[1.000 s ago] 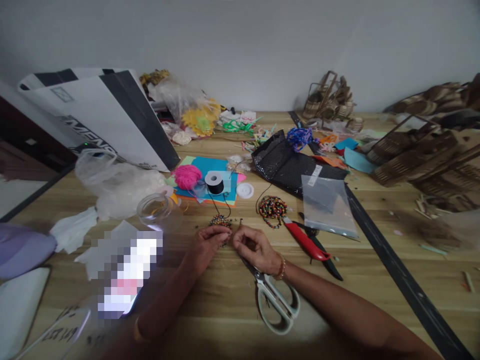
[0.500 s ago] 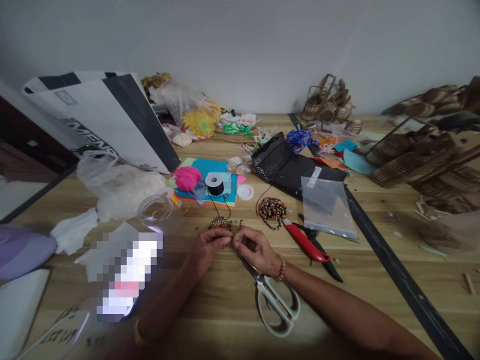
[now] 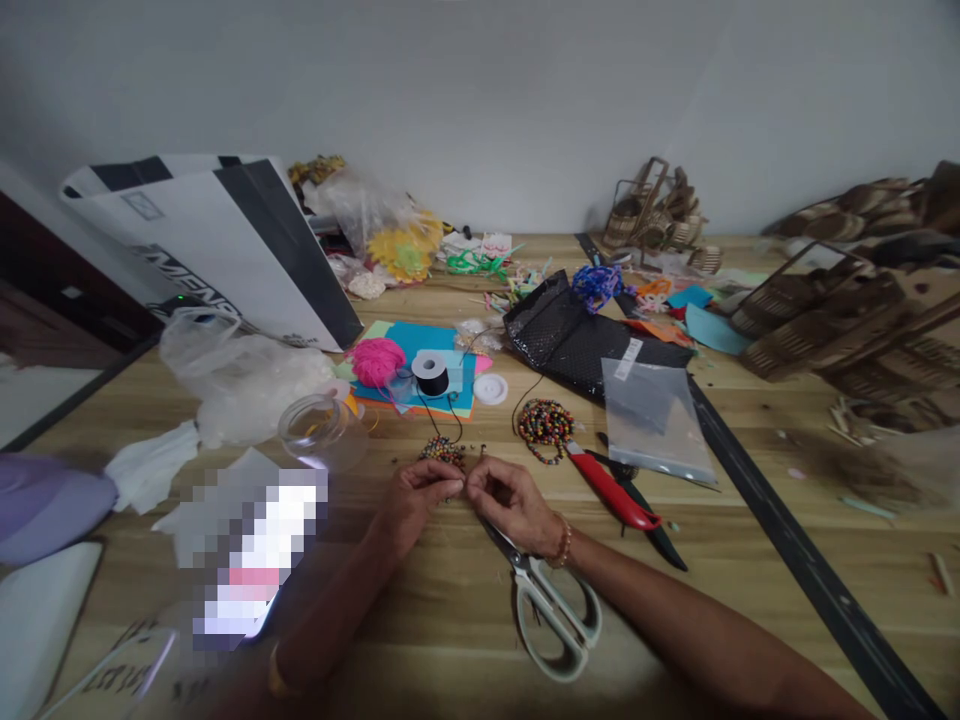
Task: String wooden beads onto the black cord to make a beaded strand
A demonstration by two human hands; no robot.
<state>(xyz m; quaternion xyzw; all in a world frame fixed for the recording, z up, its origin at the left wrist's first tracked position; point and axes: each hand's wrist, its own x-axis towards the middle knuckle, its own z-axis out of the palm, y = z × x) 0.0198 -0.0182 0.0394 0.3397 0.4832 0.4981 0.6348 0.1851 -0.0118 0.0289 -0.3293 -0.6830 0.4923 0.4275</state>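
Observation:
My left hand [image 3: 422,497] and my right hand [image 3: 514,502] meet fingertip to fingertip over the table, both closed in a pinch. Whatever lies between the fingers is too small to make out. Just beyond the left fingers is a small heap of multicoloured beads [image 3: 441,450], with a few loose ones beside it. Black cord runs from the heap back to a white spool [image 3: 430,373]. A coiled string of beads [image 3: 546,428] rests beyond my right hand. Scissors [image 3: 559,615] with pale handles lie partly under that hand, their blades mostly hidden.
Right of the coil are a red-handled knife [image 3: 615,490] and a clear zip bag [image 3: 660,420]. A clear jar [image 3: 319,430] and a lit phone, blurred out [image 3: 262,560], are on the left. Behind lie pink yarn [image 3: 377,361], a black padded envelope [image 3: 585,340] and small woven baskets [image 3: 802,310].
The view has shifted very slightly, so things sit a little lower in it. Both hands keep their pinch in nearly the same place, the left fingertips turned slightly.

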